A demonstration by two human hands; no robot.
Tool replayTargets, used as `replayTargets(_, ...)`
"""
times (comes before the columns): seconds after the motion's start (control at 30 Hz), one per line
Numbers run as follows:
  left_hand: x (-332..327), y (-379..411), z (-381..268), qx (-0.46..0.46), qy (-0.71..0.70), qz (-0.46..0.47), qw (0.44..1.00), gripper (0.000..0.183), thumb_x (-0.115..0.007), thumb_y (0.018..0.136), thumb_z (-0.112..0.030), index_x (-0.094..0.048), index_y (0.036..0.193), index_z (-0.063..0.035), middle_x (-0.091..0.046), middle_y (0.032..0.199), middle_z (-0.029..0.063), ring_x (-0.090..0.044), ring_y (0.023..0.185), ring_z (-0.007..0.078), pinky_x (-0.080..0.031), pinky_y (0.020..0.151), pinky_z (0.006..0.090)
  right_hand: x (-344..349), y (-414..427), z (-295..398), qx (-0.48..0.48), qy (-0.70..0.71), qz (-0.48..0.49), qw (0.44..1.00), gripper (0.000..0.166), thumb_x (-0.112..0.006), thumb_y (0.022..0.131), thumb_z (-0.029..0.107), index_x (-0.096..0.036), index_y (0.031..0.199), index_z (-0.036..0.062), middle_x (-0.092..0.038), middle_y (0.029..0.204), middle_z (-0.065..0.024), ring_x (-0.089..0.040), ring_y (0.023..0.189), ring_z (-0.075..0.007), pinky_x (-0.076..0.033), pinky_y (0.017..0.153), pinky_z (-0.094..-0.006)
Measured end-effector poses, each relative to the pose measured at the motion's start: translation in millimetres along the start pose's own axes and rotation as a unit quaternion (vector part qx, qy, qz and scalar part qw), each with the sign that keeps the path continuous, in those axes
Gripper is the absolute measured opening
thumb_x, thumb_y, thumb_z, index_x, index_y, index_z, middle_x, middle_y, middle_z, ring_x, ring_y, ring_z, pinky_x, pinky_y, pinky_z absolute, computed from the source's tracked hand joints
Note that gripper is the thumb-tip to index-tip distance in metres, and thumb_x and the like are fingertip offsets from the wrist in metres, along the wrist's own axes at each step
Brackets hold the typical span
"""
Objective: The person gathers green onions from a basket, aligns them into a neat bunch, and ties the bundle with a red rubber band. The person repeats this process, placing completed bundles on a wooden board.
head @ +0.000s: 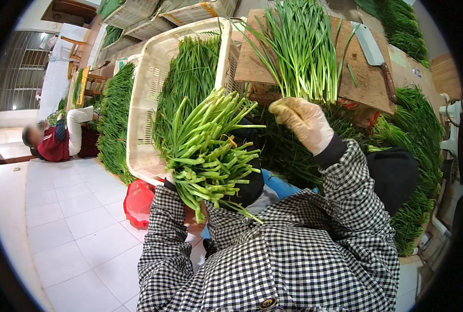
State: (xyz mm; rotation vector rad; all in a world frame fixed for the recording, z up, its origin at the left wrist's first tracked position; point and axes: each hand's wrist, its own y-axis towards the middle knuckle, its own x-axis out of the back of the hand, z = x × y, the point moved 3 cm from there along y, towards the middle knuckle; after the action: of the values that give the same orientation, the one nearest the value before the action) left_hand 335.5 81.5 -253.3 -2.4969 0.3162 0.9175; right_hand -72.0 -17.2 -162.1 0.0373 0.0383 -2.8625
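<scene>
My left hand [170,176], mostly hidden beneath the stalks, supports a loose bunch of green chives [216,156], with the thick stem ends fanned towards me. My right hand [303,121] wears a thin, stained whitish glove. Its fingers are curled together at the near edge of a wooden board [360,87], and no item shows in them. Just beyond that hand, a spread of long-leaved chives [303,50] lies on the board with its pale stem ends towards me. To the right, a cleaver [372,50] with a wooden handle rests on the board.
A cream plastic crate [138,136] on the left holds packed chives [194,66]. More chives are stacked at right [415,128] and beyond the crate [116,117]. A red plastic object [138,204] sits on the tiled floor [83,234]. Another person [54,142] sits far left.
</scene>
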Motion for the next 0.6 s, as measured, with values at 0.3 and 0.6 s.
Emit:
replayTargets(0.3, -24.5, 14.2, -22.6, 0.045, -0.016, 0.008, 0.999, 0.071, -0.063, 0.087, -0.042, -0.04, 0.139, 0.0002, -0.053, 0.133, 0.0201, -0.056, 0.116, 0.035, -0.048, 0.099, 0.0494, -38.9, 16.7, 19.4, 0.082, 0.11, -0.121, 0.983, 0.02, -0.069, 0.086, 0.004, -0.066, 0.105, 0.0018, -0.063, 0.085, -0.0039, -0.058, 0.077, -0.0063, -0.049, 0.072, -0.0232)
replayTargets(0.6, -8.0, 6.2, -17.8, 0.057, -0.04, -0.019, 0.997, 0.062, -0.065, 0.088, -0.036, -0.046, 0.134, 0.0002, -0.057, 0.127, 0.0191, -0.059, 0.111, 0.0332, -0.05, 0.096, 0.0473, -34.3, 23.9, 68.8, 0.247, -0.293, -0.062, 0.922, 0.041, -0.08, 0.073, 0.023, -0.067, 0.11, 0.0082, -0.051, 0.136, -0.0159, -0.045, 0.125, -0.0306, -0.037, 0.104, -0.0422)
